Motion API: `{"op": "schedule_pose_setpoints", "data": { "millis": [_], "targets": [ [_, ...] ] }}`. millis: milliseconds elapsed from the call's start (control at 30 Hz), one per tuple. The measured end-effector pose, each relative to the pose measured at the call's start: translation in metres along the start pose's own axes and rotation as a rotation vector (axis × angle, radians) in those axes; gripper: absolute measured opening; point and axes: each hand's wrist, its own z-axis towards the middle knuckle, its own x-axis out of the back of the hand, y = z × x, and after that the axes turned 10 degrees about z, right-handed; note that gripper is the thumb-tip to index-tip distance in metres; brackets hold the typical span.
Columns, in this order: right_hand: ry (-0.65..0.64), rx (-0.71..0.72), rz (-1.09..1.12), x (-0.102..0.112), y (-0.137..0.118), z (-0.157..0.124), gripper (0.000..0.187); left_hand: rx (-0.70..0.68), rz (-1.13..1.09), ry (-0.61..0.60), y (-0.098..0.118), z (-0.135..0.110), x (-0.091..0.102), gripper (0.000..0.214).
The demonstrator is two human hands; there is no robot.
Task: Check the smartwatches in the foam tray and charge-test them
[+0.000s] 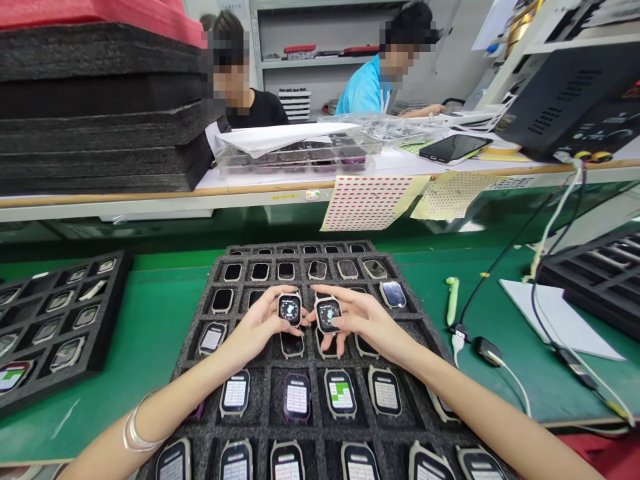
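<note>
A black foam tray lies on the green bench in front of me, its pockets filled with several smartwatch bodies. My left hand is closed around one watch body with a lit round dial. Right beside it, my right hand pinches a second watch body, also lit. Both watches are lifted just above the tray's middle rows. Nearer rows hold watches showing white grid screens; one shows green blocks.
A second foam tray of watches sits at left, another tray at right. A pale green pen, cables and a white sheet lie right of the tray. Two people sit behind the raised shelf; stacked black foam stands on it.
</note>
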Motion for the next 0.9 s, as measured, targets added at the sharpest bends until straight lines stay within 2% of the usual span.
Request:
{"op": "schedule_pose_setpoints", "data": {
  "millis": [267, 433, 600, 667, 767, 900],
  "targets": [
    [0.007, 0.021, -0.041, -0.001, 0.001, -0.002, 0.058, -0.054, 0.022, -0.052, -0.005, 0.001, 0.002, 0.044],
    [0.009, 0.053, -0.126, 0.0, 0.003, -0.002, 0.058, -0.063, 0.044, -0.041, -0.004, 0.001, 0.002, 0.043],
    [-0.057, 0.016, -0.257, -0.005, -0.003, -0.008, 0.078, -0.087, 0.065, 0.01, -0.002, 0.002, 0.002, 0.045],
    [-0.082, -0.022, -0.326, -0.007, -0.01, -0.014, 0.078, -0.081, 0.06, 0.024, -0.002, 0.002, 0.002, 0.046],
    [-0.086, -0.043, -0.544, -0.004, -0.024, -0.03, 0.065, -0.079, 0.044, 0.014, -0.001, 0.001, 0.002, 0.042],
    [0.065, 0.096, -1.133, 0.021, -0.044, -0.059, 0.047, -0.088, 0.043, -0.023, 0.0, -0.001, 0.001, 0.034]
  ]
}}
